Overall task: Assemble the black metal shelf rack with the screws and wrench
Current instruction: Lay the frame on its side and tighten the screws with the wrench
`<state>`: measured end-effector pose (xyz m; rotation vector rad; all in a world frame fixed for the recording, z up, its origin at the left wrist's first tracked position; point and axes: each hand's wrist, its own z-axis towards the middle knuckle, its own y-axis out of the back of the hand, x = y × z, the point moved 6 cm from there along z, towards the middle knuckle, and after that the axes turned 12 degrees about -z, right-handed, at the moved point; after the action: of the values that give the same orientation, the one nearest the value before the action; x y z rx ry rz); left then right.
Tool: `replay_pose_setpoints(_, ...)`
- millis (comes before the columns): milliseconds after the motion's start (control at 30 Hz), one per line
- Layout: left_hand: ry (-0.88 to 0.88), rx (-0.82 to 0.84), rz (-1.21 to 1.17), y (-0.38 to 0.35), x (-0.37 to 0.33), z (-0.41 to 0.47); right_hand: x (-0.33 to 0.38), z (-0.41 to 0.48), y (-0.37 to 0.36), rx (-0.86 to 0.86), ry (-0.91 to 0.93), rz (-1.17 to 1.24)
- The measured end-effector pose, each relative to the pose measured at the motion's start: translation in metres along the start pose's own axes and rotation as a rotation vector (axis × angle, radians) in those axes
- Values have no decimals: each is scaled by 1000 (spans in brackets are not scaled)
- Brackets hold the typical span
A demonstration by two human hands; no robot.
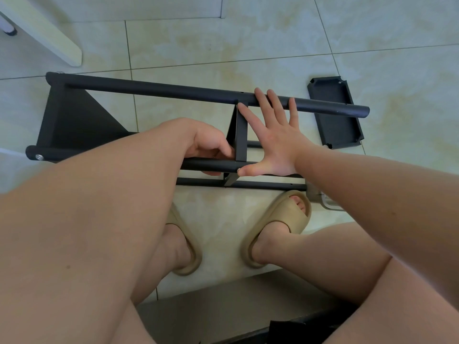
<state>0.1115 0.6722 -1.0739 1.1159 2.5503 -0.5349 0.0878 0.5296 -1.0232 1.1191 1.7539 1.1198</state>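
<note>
The black metal shelf rack lies on its side on the tiled floor in front of my knees. One shelf panel is fixed between the tubes at the left end, with a silver screw head showing on the near tube. A second panel stands between the tubes in the middle. My left hand curls round the near tube just left of that panel. My right hand is spread flat, fingers on the far tube, thumb pressing the near tube by a screw. No wrench is visible.
A loose black shelf panel lies on the floor at the right, past the tube ends. A white furniture leg slants in at the top left. My feet in tan slippers stand just below the rack. A metal object peeks out under my right forearm.
</note>
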Motion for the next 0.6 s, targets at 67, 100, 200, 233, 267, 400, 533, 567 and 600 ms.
replay_pose_setpoints(67, 1, -42, 16, 2, 0, 1, 0, 0, 0, -3, 0, 0)
replay_pose_setpoints(100, 0, -54, 24, 2, -1, 1, 0, 0, 0, -3, 1, 0)
replay_pose_setpoints(200, 1, -61, 21, 1, -1, 2, 0, 0, 0, -4, 1, -1)
replay_pose_setpoints(233, 1, -54, 12, 0, -1, 2, 0, 0, 0, -4, 1, -1)
replay_pose_setpoints(267, -1, -45, 3, 0, -1, 2, 0, 0, 0, -5, 1, -2)
replay_pose_setpoints(400, -19, 1, -14, -1, -1, -1, 0, 0, 0, -4, 1, -2)
replay_pose_setpoints(533, -4, -27, -1, -1, -1, -2, 0, 0, 0, -5, 1, 4)
replay_pose_setpoints(567, -4, -42, 5, 0, -2, -2, 0, 0, 0, -6, 0, 4)
replay_pose_setpoints(600, -3, -54, 10, 0, -2, -1, 0, 0, 0, -7, 0, 3)
